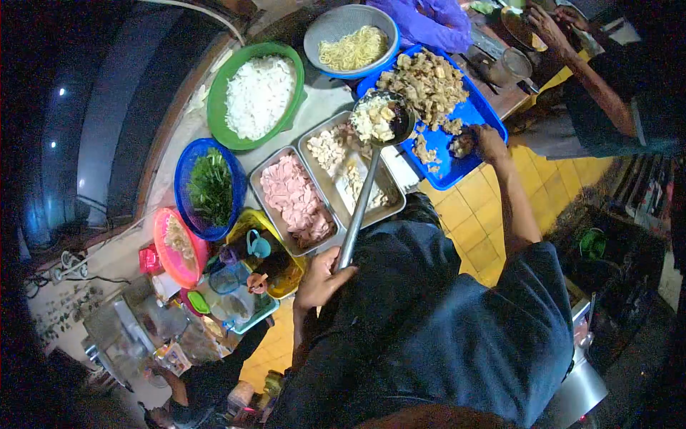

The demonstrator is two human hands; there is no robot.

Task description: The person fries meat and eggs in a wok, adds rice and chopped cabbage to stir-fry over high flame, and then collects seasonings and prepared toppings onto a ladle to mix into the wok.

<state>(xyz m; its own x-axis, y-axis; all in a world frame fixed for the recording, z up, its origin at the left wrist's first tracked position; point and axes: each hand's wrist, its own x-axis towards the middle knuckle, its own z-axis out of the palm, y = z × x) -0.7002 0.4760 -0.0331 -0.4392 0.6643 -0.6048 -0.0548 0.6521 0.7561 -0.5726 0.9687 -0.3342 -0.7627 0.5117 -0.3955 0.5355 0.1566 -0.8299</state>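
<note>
My left hand [323, 280] is wrapped round the long metal handle of a ladle [366, 196]. The ladle's bowl, over the corner of a steel tray [400, 207], holds pale chopped pieces [372, 119] and something dark. In the lower part of the blue tray [457, 168], my right hand [490, 145] has its fingers curled at a small clump of browned food [463, 145]; the fingertips are partly hidden. A large heap of cooked chunks [425, 84] fills the tray's upper part. Below the ladle, the steel tray contains pale chopped pieces. Beside it, another steel tray holds pink sliced meat [289, 191].
Around the trays stand a green basket [300, 75] of white food, a strainer [314, 30] of noodles, a blue basket [180, 187] of greens and a pink basket [193, 275]. Another person's hands [547, 28] work at upper right; another person's arm [175, 386] is at lower left.
</note>
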